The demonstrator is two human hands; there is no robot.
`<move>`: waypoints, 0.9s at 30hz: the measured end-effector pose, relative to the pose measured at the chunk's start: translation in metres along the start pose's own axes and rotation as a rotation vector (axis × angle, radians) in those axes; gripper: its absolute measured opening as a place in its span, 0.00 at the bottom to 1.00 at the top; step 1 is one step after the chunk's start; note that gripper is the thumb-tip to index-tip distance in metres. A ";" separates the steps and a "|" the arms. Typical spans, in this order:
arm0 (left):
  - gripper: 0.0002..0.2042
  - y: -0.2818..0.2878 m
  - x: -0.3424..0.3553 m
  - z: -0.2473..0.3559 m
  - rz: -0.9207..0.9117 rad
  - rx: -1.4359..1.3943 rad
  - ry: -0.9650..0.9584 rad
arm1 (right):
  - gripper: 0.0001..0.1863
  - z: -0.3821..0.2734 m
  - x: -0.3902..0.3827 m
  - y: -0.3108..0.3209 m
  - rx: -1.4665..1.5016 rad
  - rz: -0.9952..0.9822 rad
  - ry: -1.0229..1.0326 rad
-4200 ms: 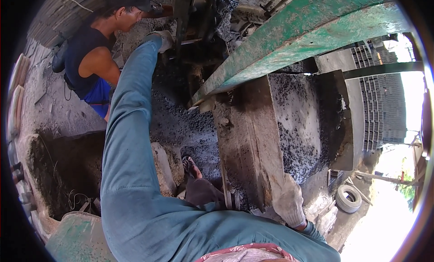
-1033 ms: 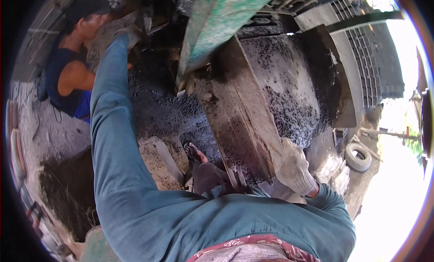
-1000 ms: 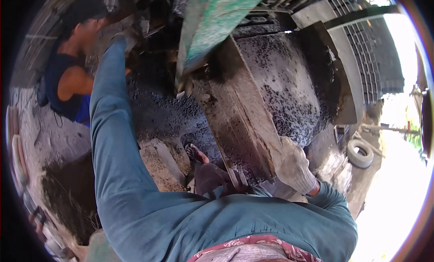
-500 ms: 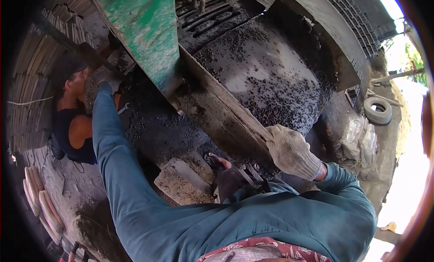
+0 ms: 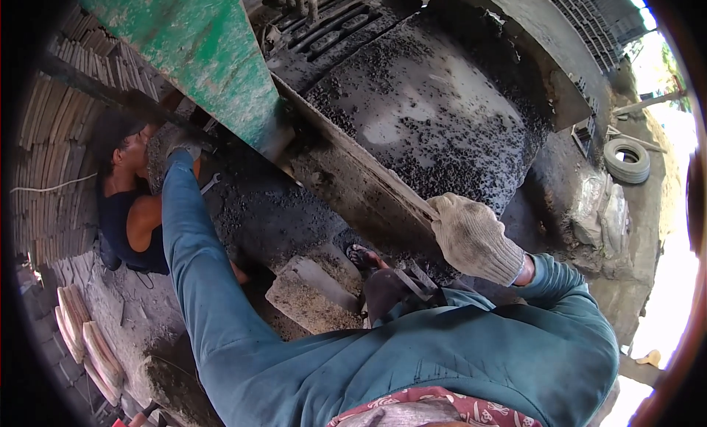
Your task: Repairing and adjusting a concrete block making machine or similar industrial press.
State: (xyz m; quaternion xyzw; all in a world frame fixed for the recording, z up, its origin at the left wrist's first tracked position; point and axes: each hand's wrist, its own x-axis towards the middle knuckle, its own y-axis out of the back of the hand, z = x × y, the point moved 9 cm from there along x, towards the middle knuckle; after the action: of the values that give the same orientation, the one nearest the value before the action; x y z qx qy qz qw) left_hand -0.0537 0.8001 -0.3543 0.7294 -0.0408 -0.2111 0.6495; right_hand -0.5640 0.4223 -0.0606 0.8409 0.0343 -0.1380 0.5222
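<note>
My right hand [image 5: 475, 239], in a pale knitted work glove, has its fingers wrapped round the near end of a long, dirt-caked side plate [image 5: 361, 162]. That plate borders a sloping metal tray [image 5: 449, 77] scattered with dark, crumbly mix. My left arm stretches far out to the left. At its end my gloved left hand [image 5: 184, 145] is beside a dark bar [image 5: 129, 103] of the machine; its fingers are mostly hidden. Just beyond it crouches a co-worker in a dark sleeveless top [image 5: 136, 221]. A wrench [image 5: 212, 182] shows near my left forearm.
A green metal panel [image 5: 195, 59] juts in at the upper left. Stacked boards [image 5: 55, 177] line the left side. A rough block [image 5: 313, 298] lies near my foot [image 5: 366, 256]. At the right are a tyre [image 5: 627, 160] and a plastic-wrapped bundle [image 5: 600, 213].
The whole view has shifted slightly, so the green panel sits further left and the co-worker further right. My right hand keeps its hold on the plate; my left arm stays outstretched.
</note>
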 end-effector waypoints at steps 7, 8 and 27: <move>0.22 -0.015 0.008 -0.033 -0.046 -0.169 0.085 | 0.28 -0.011 -0.028 0.036 0.101 0.038 0.001; 0.22 -0.008 0.015 0.018 -0.072 -0.077 0.013 | 0.28 -0.001 -0.036 0.038 0.081 0.044 -0.046; 0.22 -0.023 0.002 -0.011 -0.195 0.145 -0.042 | 0.30 0.011 -0.069 0.022 0.164 0.206 -0.072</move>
State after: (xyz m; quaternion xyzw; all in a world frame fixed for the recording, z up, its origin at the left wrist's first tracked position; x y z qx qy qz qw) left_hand -0.0526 0.8128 -0.3764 0.7704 0.0016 -0.2852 0.5702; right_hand -0.6279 0.4086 -0.0280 0.8742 -0.0823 -0.1163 0.4641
